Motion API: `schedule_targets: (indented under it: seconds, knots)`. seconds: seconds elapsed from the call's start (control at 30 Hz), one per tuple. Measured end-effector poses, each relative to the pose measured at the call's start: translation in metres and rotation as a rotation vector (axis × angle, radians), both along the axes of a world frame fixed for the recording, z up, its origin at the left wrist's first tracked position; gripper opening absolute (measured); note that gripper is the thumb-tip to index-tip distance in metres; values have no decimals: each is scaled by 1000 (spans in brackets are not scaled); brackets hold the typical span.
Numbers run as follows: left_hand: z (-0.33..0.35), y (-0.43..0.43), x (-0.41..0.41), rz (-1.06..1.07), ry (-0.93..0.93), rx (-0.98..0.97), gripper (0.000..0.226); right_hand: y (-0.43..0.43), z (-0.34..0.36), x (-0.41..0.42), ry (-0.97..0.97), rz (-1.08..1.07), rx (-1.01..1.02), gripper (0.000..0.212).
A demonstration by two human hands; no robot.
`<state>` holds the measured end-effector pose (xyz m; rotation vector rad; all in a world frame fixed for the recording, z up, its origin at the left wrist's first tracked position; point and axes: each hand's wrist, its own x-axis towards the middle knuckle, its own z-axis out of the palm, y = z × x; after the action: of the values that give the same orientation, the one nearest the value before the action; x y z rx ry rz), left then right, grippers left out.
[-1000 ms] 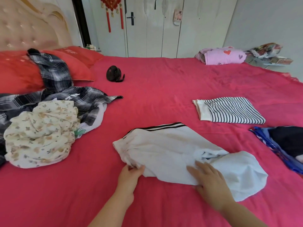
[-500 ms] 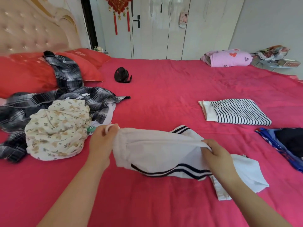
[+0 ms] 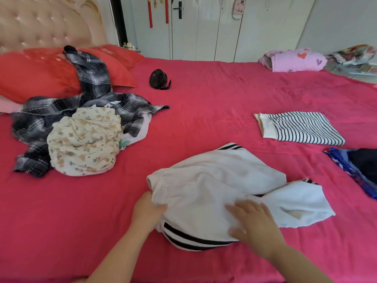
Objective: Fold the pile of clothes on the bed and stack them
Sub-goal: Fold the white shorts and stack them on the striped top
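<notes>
Our left hand (image 3: 148, 211) pinching the white garment (image 3: 214, 186) on the bed (image 3: 204, 99), right hand (image 3: 255, 223) flat on it, fingers spread.

bare bed (image 3: 204, 111) mid; clothes pile (image 3: 81, 135) left, striped top (image 3: 302, 127) right.

- a wide bed (image 3: 224, 94) fills most of the view, covered in a wrinkled pink-red sheet.
- at its head, on the left, stands a beige headboard (image 3: 47, 23), button-tufted, with a curved top edge.
- two red pillows (image 3: 36, 72) lie against the headboard.
- a small black fan (image 3: 158, 79) lies on the sheet near the pillows.
- behind the bed runs a row of white wardrobe doors (image 3: 214, 33); one carries a black handle (image 3: 179, 10).
- red tassels (image 3: 151, 15) hang at the top of the doors, and a small pink card (image 3: 238, 8) hangs further right.
- a dark upright strip (image 3: 120, 19) shows between headboard and wardrobe.
- the wall (image 3: 342, 23) on the right is plain pale grey.
- the light is soft and even across the sheet.
</notes>
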<state>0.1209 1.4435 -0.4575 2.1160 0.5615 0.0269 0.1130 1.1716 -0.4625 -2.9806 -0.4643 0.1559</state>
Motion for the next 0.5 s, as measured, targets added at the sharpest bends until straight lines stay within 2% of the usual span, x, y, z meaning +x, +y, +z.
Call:
schedule_targets:
  seconds: [0.1,0.17,0.2,0.3,0.33,0.37,0.43,0.5]
  knots:
    - [16,14,5,144,-134,-42,30,16,0,5,-118,25,21,29]
    - [29,30,9,247,-229,-78,32,32,6,12,-168,32,157,25]
    - [33,38,11,244,-206,-52,33,39,10,15,-153,62,240,23]
    - [33,55,15,28,167,228,61,49,23,19,88,228,236,25]
    - [33,56,14,-17,251,301,74,46,27,23,166,244,227,30]
    - [34,56,15,-32,245,339,81,42,32,30,190,232,245,31]
    - [36,52,23,-63,47,368,71,31,42,51,121,125,324,23]
    - [39,46,40,-144,-115,402,52,16,50,77,53,-4,282,19]
